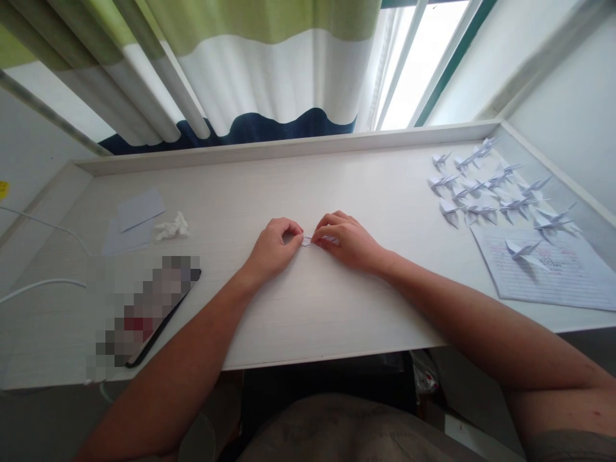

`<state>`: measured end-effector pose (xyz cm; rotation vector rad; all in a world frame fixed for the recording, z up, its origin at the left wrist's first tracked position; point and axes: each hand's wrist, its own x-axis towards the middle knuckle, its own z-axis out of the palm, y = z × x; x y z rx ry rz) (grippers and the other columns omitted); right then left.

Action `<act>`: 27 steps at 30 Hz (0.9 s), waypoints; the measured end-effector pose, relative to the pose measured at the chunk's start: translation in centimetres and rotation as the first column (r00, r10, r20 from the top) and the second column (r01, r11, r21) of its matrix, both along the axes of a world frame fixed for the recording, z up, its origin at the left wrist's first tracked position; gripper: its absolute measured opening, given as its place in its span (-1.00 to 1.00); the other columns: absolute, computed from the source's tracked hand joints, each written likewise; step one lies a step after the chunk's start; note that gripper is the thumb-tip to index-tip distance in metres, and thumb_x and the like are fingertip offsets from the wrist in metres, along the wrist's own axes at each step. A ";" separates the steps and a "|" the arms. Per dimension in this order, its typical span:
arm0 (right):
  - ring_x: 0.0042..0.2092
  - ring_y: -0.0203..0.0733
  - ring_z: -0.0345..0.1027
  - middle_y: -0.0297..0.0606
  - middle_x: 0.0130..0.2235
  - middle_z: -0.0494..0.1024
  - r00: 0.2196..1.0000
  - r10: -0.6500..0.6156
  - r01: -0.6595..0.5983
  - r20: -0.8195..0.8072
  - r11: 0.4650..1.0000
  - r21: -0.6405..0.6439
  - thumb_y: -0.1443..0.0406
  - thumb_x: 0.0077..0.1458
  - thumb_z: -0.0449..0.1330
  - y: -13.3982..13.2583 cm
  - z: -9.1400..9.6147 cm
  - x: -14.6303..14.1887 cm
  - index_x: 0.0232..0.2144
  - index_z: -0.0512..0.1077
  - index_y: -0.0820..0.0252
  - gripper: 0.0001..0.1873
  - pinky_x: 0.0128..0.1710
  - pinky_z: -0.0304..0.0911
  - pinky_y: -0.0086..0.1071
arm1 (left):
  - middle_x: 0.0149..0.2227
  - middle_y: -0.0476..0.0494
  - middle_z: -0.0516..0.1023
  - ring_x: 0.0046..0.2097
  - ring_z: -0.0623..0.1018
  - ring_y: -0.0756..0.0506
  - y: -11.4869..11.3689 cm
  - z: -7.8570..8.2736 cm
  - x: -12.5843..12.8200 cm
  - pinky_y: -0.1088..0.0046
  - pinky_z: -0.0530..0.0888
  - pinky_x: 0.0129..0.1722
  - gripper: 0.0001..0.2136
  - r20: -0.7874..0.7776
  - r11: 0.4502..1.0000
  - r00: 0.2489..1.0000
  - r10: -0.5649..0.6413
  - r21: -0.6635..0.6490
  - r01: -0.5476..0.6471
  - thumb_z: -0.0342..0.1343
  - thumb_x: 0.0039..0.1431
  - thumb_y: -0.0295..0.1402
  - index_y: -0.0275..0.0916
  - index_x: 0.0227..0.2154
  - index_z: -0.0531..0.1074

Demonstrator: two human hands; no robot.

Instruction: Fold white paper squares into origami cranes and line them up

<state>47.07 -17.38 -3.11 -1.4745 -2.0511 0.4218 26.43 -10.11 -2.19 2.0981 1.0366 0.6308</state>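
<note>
Left hand (pixel 272 247) and right hand (pixel 349 240) meet at the middle of the white worktop (pixel 308 314), each pinching one end of a small paper piece (pixel 308 241) that lies flat on the surface. It looks only partly folded. Far right, about a dozen and a half finished paper cranes (pixel 491 189) sit in rows, one of them on a lined sheet (pixel 568 282). Far left, a few blank slips (pixel 137 215) wait unfolded beside a crumpled scrap (pixel 172 228). The work seems well advanced, with little paper left.

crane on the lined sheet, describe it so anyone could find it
Go to the right end of the white desk, where a lined sheet lies. One crane stands on it; the other cranes cluster beyond the sheet's far edge.
</note>
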 end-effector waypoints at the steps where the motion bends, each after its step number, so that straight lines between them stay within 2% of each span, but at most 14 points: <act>1: -0.09 -0.03 0.35 -0.19 -0.14 0.64 1.000 0.002 -0.002 -0.001 1.000 -0.003 0.41 0.32 0.24 0.0 0.0 0.0 -0.23 0.67 0.09 -0.80 -0.02 0.23 -0.17 | -0.13 -0.14 0.63 0.00 0.57 -0.19 0.1 -0.1 -0.1 0.17 0.48 0.10 -0.95 0.011 1.000 1.000 0.003 -0.012 -0.003 0.14 0.23 -0.40 -0.16 -0.35 0.48; 3: -0.10 -0.04 0.35 -0.19 -0.16 0.64 1.000 0.006 -0.006 -0.008 1.000 -0.005 0.41 0.32 0.23 0.0 0.1 0.0 -0.24 0.67 0.09 -0.80 -0.02 0.23 -0.18 | -0.12 -0.14 0.62 -0.01 0.57 -0.19 0.1 -0.2 -0.2 0.17 0.48 0.11 -0.96 0.024 1.000 1.000 -0.001 -0.023 0.002 0.17 0.21 -0.38 -0.17 -0.29 0.49; 6: -0.11 -0.03 0.34 -0.18 -0.17 0.63 1.000 0.010 -0.010 -0.018 1.000 -0.002 0.39 0.33 0.23 0.0 0.0 0.1 -0.24 0.67 0.08 -0.80 -0.02 0.23 -0.17 | -0.10 -0.12 0.61 0.02 0.55 -0.21 -0.1 -0.3 0.0 0.17 0.48 0.11 -0.87 0.014 1.000 1.000 -0.019 0.012 0.019 0.23 0.20 -0.32 -0.15 -0.20 0.51; 9: -0.11 -0.04 0.34 -0.18 -0.17 0.63 1.000 0.010 -0.010 -0.020 1.000 -0.003 0.39 0.33 0.22 0.1 0.0 0.1 -0.23 0.67 0.08 -0.79 -0.03 0.23 -0.18 | -0.10 -0.13 0.61 0.05 0.52 -0.22 -0.2 -0.3 0.1 0.17 0.48 0.13 -0.85 -0.011 0.998 0.999 -0.038 0.042 0.038 0.24 0.23 -0.25 -0.14 -0.18 0.52; 14: -0.12 -0.06 0.37 -0.19 -0.19 0.63 0.999 -0.018 0.017 -0.030 0.999 -0.029 0.36 0.31 0.24 0.1 0.2 0.1 -0.21 0.65 0.10 -0.84 -0.04 0.24 -0.20 | -0.07 -0.12 0.61 0.08 0.51 -0.23 -0.2 0.0 0.0 0.15 0.46 0.17 -0.81 -0.034 0.998 0.997 -0.064 0.027 0.065 0.25 0.20 -0.31 -0.14 -0.13 0.53; 19: -0.09 -0.04 0.43 -0.20 -0.16 0.68 0.996 -0.051 0.050 -0.067 0.998 -0.029 0.34 0.30 0.28 0.1 0.1 0.1 -0.14 0.64 0.11 -0.86 0.00 0.28 -0.18 | -0.05 -0.11 0.62 0.08 0.52 -0.22 -0.2 0.0 0.2 0.13 0.45 0.21 -0.78 -0.041 0.999 0.999 -0.035 0.004 0.035 0.22 0.17 -0.39 -0.14 -0.11 0.53; 27: -0.08 -0.01 0.48 -0.14 -0.13 0.71 0.998 -0.005 0.007 -0.068 1.000 0.023 0.34 0.28 0.31 0.4 -0.6 0.4 -0.26 0.70 0.13 -0.87 0.02 0.36 -0.13 | -0.01 -0.12 0.62 0.10 0.52 -0.22 -0.1 0.2 -0.2 0.13 0.44 0.23 -0.71 -0.041 0.997 0.997 -0.071 0.003 0.071 0.24 0.19 -0.37 -0.13 -0.02 0.53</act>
